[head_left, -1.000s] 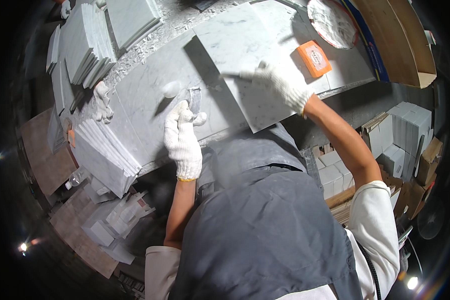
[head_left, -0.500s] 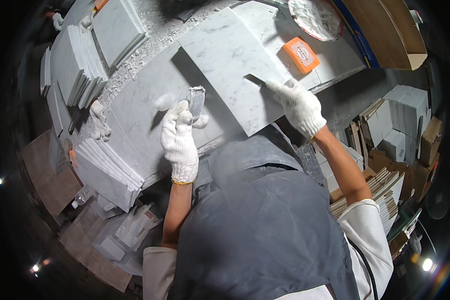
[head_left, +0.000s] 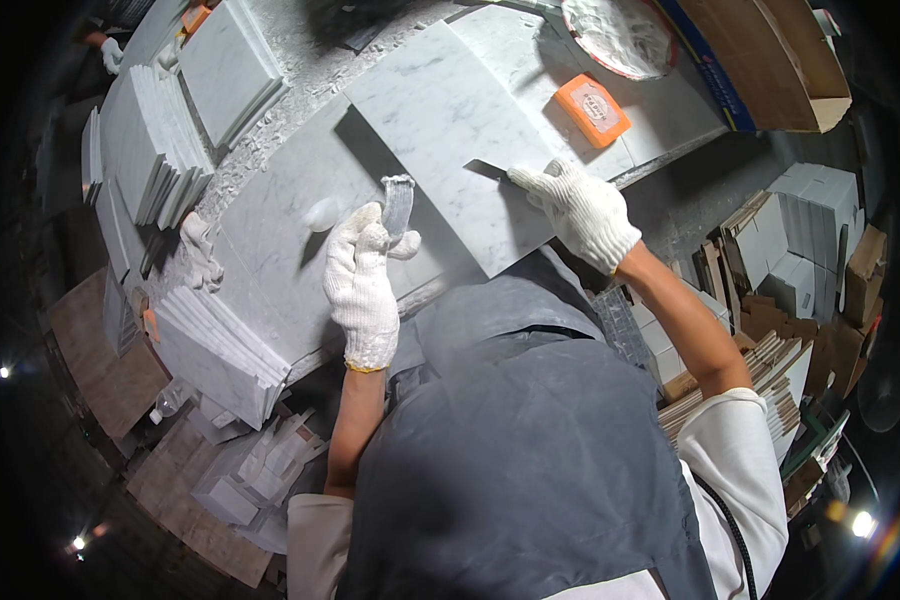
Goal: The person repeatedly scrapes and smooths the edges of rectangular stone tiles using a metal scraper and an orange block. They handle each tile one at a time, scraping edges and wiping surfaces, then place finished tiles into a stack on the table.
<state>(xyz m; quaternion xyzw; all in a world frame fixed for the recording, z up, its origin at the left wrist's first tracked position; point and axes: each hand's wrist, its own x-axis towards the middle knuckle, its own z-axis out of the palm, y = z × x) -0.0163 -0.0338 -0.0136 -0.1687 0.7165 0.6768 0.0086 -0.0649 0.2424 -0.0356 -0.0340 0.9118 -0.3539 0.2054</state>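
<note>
My left hand (head_left: 362, 290), in a white knit glove, grips a flat grey putty knife (head_left: 397, 208) with white paste along its upper edge. My right hand (head_left: 585, 215), gloved alike, is closed round a thin-bladed scraper (head_left: 485, 169); its handle is hidden in the fist. That blade is above a pale grey-veined marble tile (head_left: 450, 110), and I cannot tell whether it touches. The tile lies at an angle over larger marble slabs (head_left: 280, 200), casting a shadow to its left. By my left fingers is a small translucent white object (head_left: 322, 214).
An orange box (head_left: 592, 110) and a red-rimmed bowl (head_left: 676, 48) of white paste stand beyond my right hand. At left are stacked tiles (head_left: 160, 140), more tiles (head_left: 220, 355) and a crumpled glove (head_left: 200, 255). Another person's gloved hand (head_left: 112, 55) shows far left. White boxes (head_left: 815, 220) stand right.
My right hand and its scraper have shifted slightly left over the marble tile. My left hand stays nearly in place with the putty knife.
</note>
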